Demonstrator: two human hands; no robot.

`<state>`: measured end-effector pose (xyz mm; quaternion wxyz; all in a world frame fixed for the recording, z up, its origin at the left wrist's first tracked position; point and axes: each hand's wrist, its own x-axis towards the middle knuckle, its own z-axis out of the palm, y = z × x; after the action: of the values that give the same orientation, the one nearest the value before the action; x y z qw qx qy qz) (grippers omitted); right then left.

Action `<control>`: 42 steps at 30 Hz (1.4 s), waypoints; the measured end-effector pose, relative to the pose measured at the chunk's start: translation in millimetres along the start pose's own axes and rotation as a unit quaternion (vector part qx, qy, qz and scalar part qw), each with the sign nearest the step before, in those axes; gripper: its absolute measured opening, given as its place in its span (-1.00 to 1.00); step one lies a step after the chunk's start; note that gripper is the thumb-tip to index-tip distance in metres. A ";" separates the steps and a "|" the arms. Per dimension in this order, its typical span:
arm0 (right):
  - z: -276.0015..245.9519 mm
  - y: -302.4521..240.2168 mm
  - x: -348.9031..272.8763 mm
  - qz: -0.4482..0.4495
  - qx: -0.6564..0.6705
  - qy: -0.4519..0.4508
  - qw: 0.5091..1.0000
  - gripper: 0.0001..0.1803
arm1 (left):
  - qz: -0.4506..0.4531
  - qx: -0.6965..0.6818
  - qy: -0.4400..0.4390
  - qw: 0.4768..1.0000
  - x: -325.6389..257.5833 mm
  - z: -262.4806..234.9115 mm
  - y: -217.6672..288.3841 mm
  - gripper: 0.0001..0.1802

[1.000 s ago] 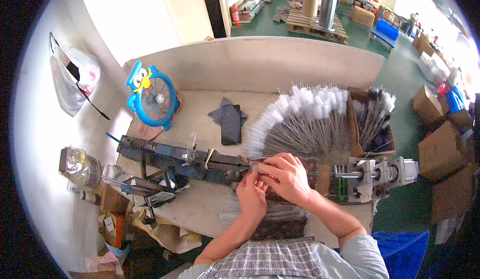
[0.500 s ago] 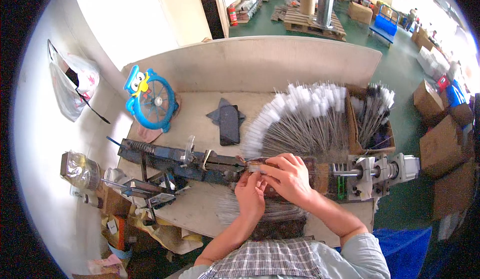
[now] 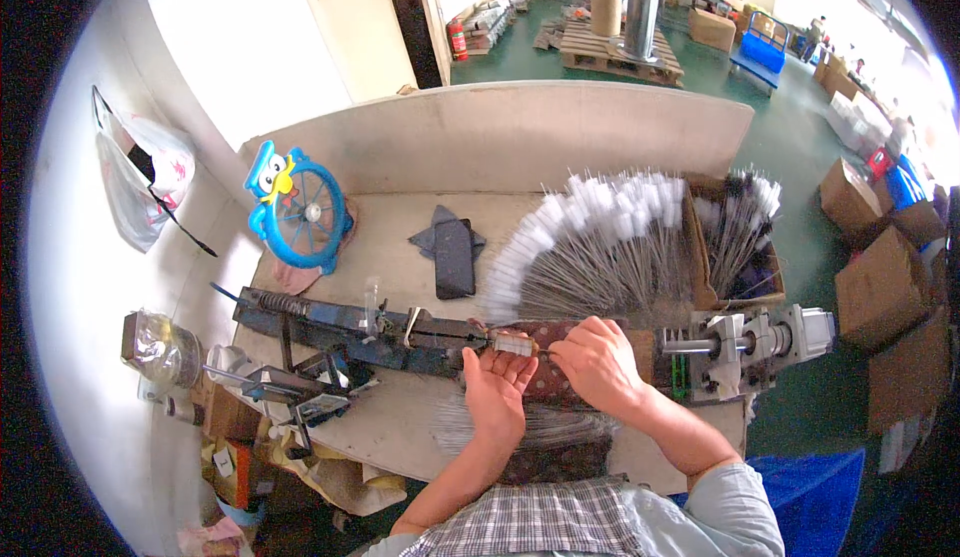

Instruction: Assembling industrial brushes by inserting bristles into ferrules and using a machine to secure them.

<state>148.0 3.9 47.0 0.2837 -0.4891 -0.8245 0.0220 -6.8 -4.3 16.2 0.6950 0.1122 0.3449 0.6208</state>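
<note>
A small white bristle brush [image 3: 514, 345] lies across the bench machine's dark rail [image 3: 420, 335], its left end at the rail's tip. My left hand [image 3: 495, 395] is palm up below the brush, fingers stretched out under the bristles and thumb apart. To the right, my right hand [image 3: 602, 365] is closed in a pinch at the brush's thin stem end. Behind both hands spreads a fan-shaped pile of white-tipped wire brushes [image 3: 610, 242]. More thin wires [image 3: 560, 425] lie between my forearms, partly covered by them.
A cardboard box [image 3: 700, 247] of dark-tipped brushes stands at right, behind a motor-and-shaft unit [image 3: 735, 345]. A dark phone [image 3: 455, 262] on a grey cloth and a blue cartoon-bird fan [image 3: 305, 212] are further back. A raised board [image 3: 500, 132] edges the table.
My left hand has turned palm up and opened under the brush, uncovering its white bristles. My right hand has drawn slightly right, from the bristles to the stem end.
</note>
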 end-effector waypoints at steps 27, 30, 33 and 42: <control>61.0 -8.8 -80.0 0.090 0.075 -0.165 0.979 -0.81 | 0.305 0.075 0.435 0.844 -41.1 -267.1 203.3 -0.57; 66.4 -6.7 -76.5 0.089 0.026 -0.203 0.975 -0.83 | 0.269 0.074 0.422 0.863 -37.4 -312.0 210.8 -0.58; 40.9 -0.7 -79.3 0.117 0.010 -0.209 0.971 -0.83 | 0.279 0.063 0.411 0.865 -42.5 -241.0 162.8 -0.62; 4.6 15.6 -88.5 0.166 0.043 -0.168 0.971 -0.81 | 0.068 0.084 0.137 0.985 -23.7 -139.1 38.4 -0.73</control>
<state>190.0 -59.4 -1.3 0.1547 -0.5960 -0.7656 0.1862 -122.9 -56.6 -55.8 0.5853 0.1075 0.4791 0.6452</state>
